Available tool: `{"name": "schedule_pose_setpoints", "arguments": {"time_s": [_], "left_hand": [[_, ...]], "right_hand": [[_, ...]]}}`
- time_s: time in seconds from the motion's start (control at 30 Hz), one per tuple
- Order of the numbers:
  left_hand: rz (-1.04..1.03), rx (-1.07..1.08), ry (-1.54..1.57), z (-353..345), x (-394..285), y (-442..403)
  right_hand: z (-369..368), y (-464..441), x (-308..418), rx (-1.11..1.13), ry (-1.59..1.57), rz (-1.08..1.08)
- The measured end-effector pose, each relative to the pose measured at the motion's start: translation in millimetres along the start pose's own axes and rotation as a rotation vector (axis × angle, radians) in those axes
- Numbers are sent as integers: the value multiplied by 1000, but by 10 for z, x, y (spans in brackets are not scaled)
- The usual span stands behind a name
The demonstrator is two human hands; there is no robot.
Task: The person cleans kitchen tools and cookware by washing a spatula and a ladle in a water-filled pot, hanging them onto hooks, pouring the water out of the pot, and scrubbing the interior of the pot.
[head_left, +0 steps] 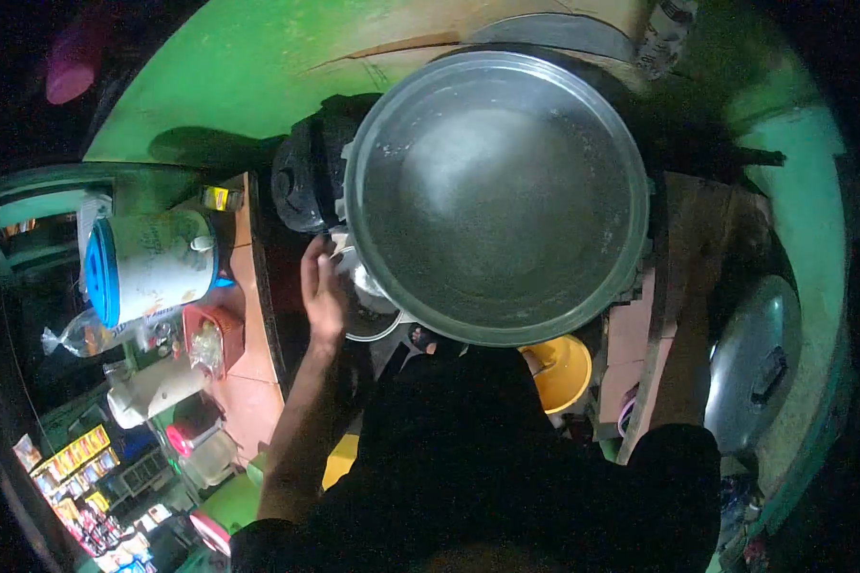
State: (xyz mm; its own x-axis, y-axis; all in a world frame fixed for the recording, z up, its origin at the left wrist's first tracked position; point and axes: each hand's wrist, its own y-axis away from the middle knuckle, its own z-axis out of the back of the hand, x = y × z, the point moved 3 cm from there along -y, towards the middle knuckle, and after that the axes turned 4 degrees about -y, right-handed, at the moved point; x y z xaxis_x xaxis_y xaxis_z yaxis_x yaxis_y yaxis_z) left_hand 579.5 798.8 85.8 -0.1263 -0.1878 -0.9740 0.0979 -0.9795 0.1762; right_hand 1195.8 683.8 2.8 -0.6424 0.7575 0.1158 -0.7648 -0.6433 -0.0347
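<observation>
A wide round metal pot (497, 201) fills the middle of the view, its inside grey and cloudy with a bright reflection. My left hand (323, 296) is just left of its rim, fingers stretched upward and slightly apart, with nothing visible in them. Beside those fingers, a smaller metal pot (377, 320) sits partly under the big one. My right arm reaches up on the right side into deep shadow, where my right hand (705, 229) is too dark to make out its fingers. Right of that arm a domed metal lid (755, 363) with a dark handle leans near the wall.
Behind the pot is a green wall (258, 76). A black rounded vessel (301, 177) stands at the pot's upper left. Left, a tiled ledge (258, 344) holds a white drink cooler (158, 267) and a red basket (210, 339). A yellow container (564, 377) is below the pot.
</observation>
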Motion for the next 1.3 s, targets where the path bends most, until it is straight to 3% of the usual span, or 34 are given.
{"name": "schedule_pose_setpoints", "arguments": {"time_s": [0.13, 0.17, 0.23, 0.27, 0.3, 0.33, 0.4, 0.43, 0.5, 0.53, 0.57, 0.67, 0.7, 0.77, 0.87, 0.93, 0.97, 1.03, 1.07, 1.1, 1.2, 1.23, 1.3], "left_hand": [[-50, -8, -10, -375, 262, -195], [-218, -49, -267, -428, 374, -227], [-110, -63, -101, -559, 431, -182], [-13, -49, 3, -583, 372, -157], [-11, -48, 0, -596, 386, -149], [-17, -54, 31, -598, 402, -147], [-25, -64, 55, -575, 440, -178], [-47, -66, 89, -567, 469, -193], [-116, -72, 83, -564, 446, -166], [-115, -75, 80, -575, 406, -214], [-114, -81, 38, -571, 375, -219], [-137, -121, -67, -557, 431, -182], [-134, -81, 52, -566, 453, -204], [-121, -38, 166, -570, 525, -206], [-157, -109, 116, -525, 609, -194], [-104, -52, 188, -551, 489, -181], [-101, -43, 187, -576, 440, -177], [-25, -82, 297, -597, 405, -159], [-22, -74, 297, -591, 442, -180], [-60, -67, 295, -570, 492, -196], [-31, -28, 411, -564, 521, -166], [-10, -61, 361, -568, 482, -151], [1, -93, 316, -586, 476, -190]], "right_hand": [[1017, 85, 1032, -240, -233, 224], [1101, 154, 1418, -175, -393, 366], [864, 399, 2242, 188, -890, 823], [625, 645, 2626, 395, -1077, 879], [495, 853, 2994, 717, -990, 892], [154, 981, 3278, 522, -878, 1290], [-615, 1018, 3695, 437, -691, 1361], [-898, 1112, 3846, 441, -696, 1362], [-1210, 1217, 4026, 221, -593, 951], [-1266, 1276, 4119, 225, -596, 953], [-1337, 1440, 4129, 707, -693, 801], [-1252, 1899, 4082, 1100, -923, 884], [-1265, 1886, 4145, 754, -1010, 1045], [-1222, 1744, 4243, 339, -1170, 988], [-1039, 1319, 4784, 249, -1244, 423], [-797, 1553, 5080, 166, -1222, 359], [-743, 1828, 5133, -37, -1283, 306], [-792, 2307, 4862, 132, -994, 669], [-744, 2476, 4526, 362, -934, 965], [-381, 2495, 4169, 1025, -1078, 706], [-111, 2547, 3484, 1196, -1452, 660], [-3, 2473, 3408, 1382, -966, 808], [-167, 2465, 3491, 1330, -559, 901]]}}
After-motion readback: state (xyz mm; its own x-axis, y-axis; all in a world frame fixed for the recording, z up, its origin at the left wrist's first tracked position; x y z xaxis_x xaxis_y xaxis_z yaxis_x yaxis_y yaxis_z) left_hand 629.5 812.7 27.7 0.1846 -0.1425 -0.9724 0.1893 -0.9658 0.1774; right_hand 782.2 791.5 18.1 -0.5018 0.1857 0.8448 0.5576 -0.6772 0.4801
